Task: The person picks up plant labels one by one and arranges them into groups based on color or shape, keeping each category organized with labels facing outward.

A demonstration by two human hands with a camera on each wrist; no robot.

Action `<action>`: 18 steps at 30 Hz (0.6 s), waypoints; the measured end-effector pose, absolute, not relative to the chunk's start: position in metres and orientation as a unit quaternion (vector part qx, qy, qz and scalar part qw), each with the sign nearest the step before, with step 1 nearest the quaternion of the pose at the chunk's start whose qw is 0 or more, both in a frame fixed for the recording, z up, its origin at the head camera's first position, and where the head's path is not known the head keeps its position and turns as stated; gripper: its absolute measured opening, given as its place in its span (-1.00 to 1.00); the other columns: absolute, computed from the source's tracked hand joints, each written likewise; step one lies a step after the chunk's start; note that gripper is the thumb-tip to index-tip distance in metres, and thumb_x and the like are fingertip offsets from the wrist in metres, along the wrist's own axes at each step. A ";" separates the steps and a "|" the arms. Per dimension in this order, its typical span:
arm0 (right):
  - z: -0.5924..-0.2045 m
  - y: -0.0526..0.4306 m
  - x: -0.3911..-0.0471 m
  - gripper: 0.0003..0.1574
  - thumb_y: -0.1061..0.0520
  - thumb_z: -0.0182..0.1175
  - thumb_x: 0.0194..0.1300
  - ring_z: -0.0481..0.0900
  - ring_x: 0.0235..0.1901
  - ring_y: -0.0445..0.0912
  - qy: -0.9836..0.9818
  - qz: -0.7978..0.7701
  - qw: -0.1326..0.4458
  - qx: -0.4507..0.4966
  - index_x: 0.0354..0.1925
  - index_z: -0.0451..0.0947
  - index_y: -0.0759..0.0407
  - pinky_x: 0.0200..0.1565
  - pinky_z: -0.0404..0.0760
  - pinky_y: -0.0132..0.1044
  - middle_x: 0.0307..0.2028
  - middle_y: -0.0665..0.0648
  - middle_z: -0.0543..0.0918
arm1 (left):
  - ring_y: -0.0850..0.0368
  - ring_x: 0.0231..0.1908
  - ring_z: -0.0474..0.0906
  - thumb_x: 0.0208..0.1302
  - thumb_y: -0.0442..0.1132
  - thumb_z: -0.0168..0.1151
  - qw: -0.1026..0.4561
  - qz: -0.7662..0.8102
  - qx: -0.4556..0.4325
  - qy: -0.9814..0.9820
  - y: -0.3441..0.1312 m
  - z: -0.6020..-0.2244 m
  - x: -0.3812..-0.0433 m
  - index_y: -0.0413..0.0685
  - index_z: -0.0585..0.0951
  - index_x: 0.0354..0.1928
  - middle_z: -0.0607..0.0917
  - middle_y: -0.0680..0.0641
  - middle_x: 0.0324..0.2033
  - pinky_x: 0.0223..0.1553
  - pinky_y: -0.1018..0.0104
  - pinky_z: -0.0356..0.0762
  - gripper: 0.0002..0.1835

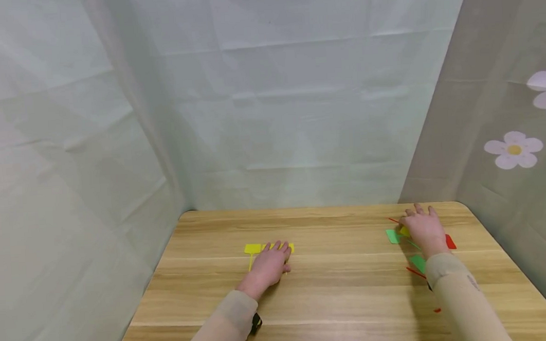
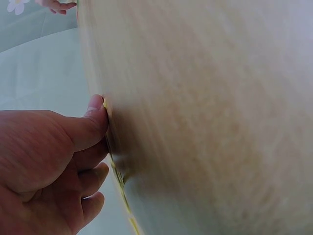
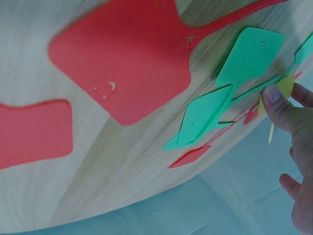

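Observation:
My left hand (image 1: 271,266) rests on a row of yellow plastic tags with thin tails. One yellow tag (image 1: 252,249) shows left of the fingers; others are partly covered by them. In the left wrist view the thumb (image 2: 96,115) and fingertips touch the thin yellow strip (image 2: 120,178) at table level. On the far right, my right hand (image 1: 425,230) pinches a yellow tag (image 3: 285,86) between thumb and finger. Around it lie green tags (image 3: 252,56) and red tags (image 3: 122,58), overlapping; my right hand and sleeve hide some of them.
The wooden table (image 1: 339,290) has rounded far corners. Pale cloth (image 1: 298,112) hangs behind it and at both sides, with printed flowers (image 1: 514,150) on the right. A small red piece (image 1: 437,310) lies beside the right sleeve.

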State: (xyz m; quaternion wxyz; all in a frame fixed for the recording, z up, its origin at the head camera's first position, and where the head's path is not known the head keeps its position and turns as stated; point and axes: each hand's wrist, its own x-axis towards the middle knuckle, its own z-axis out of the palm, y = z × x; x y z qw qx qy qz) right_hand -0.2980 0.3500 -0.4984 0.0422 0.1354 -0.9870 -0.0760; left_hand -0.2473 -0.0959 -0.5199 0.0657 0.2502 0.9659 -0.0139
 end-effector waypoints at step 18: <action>-0.497 0.343 -0.300 -0.61 0.44 0.35 0.08 0.29 0.29 0.41 -0.980 -0.105 0.071 0.156 -0.24 0.73 -0.03 0.24 0.20 0.44 0.10 0.36 0.60 | -0.05 0.41 0.27 0.37 -0.03 0.22 0.055 -0.021 0.246 0.967 -0.095 -0.520 -0.245 -0.09 0.44 0.40 0.41 -0.07 0.40 0.42 0.01 0.16 -0.39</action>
